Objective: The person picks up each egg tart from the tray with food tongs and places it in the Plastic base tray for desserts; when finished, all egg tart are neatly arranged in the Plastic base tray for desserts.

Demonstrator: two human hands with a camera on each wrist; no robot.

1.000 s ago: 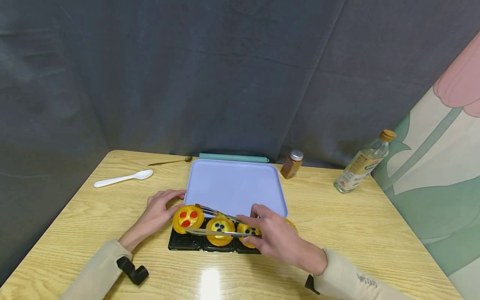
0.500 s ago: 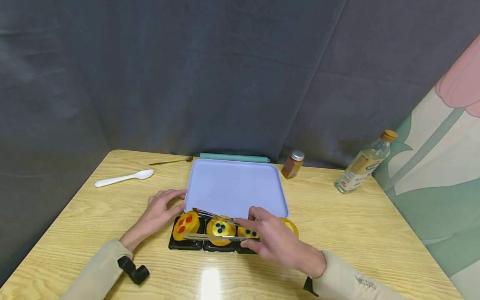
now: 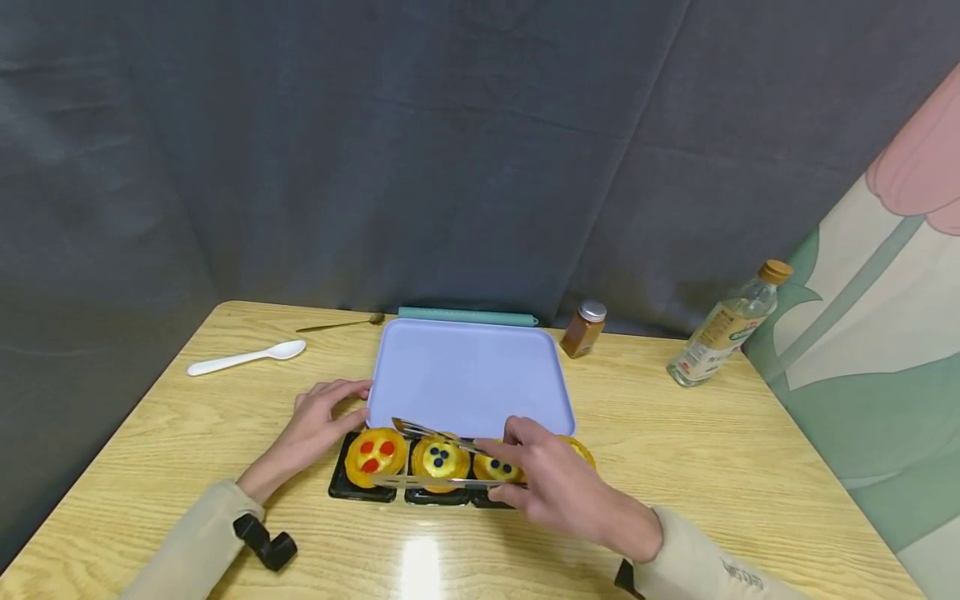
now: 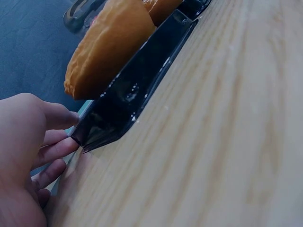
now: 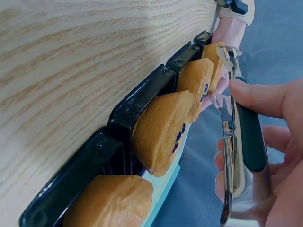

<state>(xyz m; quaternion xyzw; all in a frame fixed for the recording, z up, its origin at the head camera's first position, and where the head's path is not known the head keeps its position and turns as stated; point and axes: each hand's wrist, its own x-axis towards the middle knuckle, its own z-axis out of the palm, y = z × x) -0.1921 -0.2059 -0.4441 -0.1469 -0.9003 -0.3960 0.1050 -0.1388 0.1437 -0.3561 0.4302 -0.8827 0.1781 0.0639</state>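
Note:
My right hand grips metal tongs with dark green handle pads; their two arms stand spread, reaching left over the tarts. Between the tong ends lies a yellow tart with three red pieces, in the leftmost compartment of a black plastic tray. Two tarts with dark blue berries sit in the compartments beside it. Another tart is at the right end, partly hidden by my right hand in the head view. My left hand is at that tray's back left corner, fingers nearly straight, fingertips right at the edge.
A lavender rectangular tray lies just behind the black one, with a teal rod beyond it. Left are a white spoon and a thin dark utensil. Right stand a brown jar and a glass bottle.
The red-topped tart, earlier raised and then tilted between the tong ends, now lies flatter and lower in the left compartment. The black tray's left end has shifted slightly left.

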